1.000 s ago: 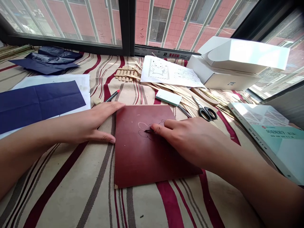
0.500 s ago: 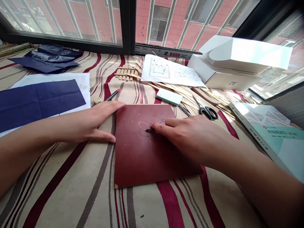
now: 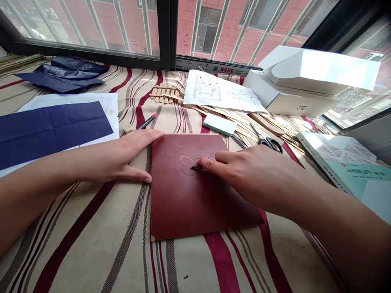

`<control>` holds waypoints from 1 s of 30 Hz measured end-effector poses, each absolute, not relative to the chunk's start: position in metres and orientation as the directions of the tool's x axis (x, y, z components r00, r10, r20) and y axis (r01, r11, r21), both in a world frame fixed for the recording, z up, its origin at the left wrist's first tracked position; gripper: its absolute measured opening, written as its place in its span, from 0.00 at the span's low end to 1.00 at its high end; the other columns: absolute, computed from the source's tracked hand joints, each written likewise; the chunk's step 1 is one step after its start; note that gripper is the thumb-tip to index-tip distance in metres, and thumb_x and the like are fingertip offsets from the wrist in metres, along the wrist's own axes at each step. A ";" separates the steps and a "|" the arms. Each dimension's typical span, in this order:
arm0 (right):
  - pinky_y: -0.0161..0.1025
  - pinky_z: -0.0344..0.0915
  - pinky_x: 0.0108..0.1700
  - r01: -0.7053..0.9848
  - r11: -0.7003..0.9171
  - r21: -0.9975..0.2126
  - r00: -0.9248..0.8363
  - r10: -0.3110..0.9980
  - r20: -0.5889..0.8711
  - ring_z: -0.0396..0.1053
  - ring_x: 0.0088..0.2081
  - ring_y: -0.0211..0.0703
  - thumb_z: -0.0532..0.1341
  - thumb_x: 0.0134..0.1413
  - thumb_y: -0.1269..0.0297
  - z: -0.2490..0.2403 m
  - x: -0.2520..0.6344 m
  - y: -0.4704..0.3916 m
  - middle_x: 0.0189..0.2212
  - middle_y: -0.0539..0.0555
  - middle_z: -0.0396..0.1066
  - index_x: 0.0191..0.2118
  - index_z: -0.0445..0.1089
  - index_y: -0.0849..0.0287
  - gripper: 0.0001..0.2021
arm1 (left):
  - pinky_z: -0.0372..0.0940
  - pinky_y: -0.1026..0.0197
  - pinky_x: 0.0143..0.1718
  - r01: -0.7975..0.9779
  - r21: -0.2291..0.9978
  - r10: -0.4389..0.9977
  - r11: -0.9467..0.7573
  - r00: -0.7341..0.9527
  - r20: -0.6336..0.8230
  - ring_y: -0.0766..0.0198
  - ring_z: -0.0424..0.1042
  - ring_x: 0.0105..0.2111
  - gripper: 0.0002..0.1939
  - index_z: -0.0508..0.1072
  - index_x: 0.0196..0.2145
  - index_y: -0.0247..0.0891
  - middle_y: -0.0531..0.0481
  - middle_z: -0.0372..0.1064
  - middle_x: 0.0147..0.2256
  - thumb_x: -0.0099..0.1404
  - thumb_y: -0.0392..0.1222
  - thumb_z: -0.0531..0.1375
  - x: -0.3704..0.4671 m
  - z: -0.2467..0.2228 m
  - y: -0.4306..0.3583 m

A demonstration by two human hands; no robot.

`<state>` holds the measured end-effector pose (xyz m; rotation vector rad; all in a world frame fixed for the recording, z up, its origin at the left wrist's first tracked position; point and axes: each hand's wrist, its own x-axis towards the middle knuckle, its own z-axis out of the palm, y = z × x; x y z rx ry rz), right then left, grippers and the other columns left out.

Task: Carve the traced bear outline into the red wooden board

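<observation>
- Left hand (image 3: 128, 156): is spreading its thumb and forefinger wide apart, gripping nothing; the forefinger's tip is resting at the far left corner of the board, the thumb's tip is meeting its left edge.
- Board (image 3: 189, 203), red-brown, flat: is lying on striped cloth (image 3: 122, 228), directly beneath the right hand and to the right of the left hand's fingertips.
- Right hand (image 3: 244, 171): is closing its fingers on a slim dark tool, its forefinger extending toward the tip; the other fingers are partly hiding beneath the hand.
- Slim dark tool (image 3: 195, 167): is projecting just past the forefinger, its tip pointing left among the drawn lines; most of its length is staying out of sight.
- Outline drawing (image 3: 187, 176), rounded loops, one paler: is showing on the board's upper half, the right fingers partly covering it.
- Red-tipped pen (image 3: 147, 122): is lying just beyond the left hand.
- Scissors (image 3: 271, 143), black-handled: are lying beyond the right hand, partly hidden behind it.
</observation>
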<state>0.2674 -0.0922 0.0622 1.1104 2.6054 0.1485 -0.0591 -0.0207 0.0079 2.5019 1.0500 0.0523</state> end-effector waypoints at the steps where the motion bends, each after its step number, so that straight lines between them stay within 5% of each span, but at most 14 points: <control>1: 0.40 0.39 0.27 0.679 0.699 0.223 -0.659 0.715 -0.235 0.73 0.28 0.43 0.59 0.66 0.76 0.063 0.267 -0.092 0.38 0.54 0.81 0.63 0.76 0.56 0.24 | 0.56 0.40 0.76 0.669 0.399 0.686 -0.627 0.717 -0.124 0.32 0.53 0.77 0.57 0.50 0.80 0.44 0.38 0.50 0.79 0.67 0.77 0.63 -0.059 0.008 -0.021; 12: 0.39 0.42 0.28 0.697 0.696 0.170 -0.638 0.711 -0.295 0.75 0.31 0.44 0.58 0.65 0.77 0.064 0.267 -0.085 0.43 0.53 0.82 0.69 0.72 0.51 0.30 | 0.55 0.35 0.76 0.684 0.420 0.704 -0.597 0.697 -0.135 0.27 0.52 0.76 0.57 0.52 0.79 0.46 0.39 0.51 0.78 0.64 0.77 0.64 -0.058 0.009 -0.021; 24: 0.42 0.39 0.25 0.581 0.740 0.339 -0.663 0.672 -0.329 0.69 0.24 0.45 0.60 0.67 0.71 0.075 0.258 -0.089 0.37 0.56 0.81 0.65 0.75 0.56 0.23 | 0.55 0.39 0.77 0.668 0.411 0.689 -0.620 0.714 -0.122 0.32 0.51 0.78 0.57 0.50 0.80 0.46 0.40 0.50 0.79 0.65 0.78 0.63 -0.058 0.008 -0.020; 30: 0.41 0.46 0.22 0.562 0.745 0.360 -0.591 0.666 -0.456 0.63 0.20 0.44 0.64 0.66 0.67 0.095 0.237 -0.079 0.24 0.53 0.74 0.51 0.82 0.57 0.12 | 0.58 0.40 0.75 0.646 0.393 0.677 -0.655 0.732 -0.075 0.36 0.54 0.77 0.55 0.51 0.79 0.46 0.39 0.51 0.78 0.68 0.78 0.60 -0.063 0.002 -0.020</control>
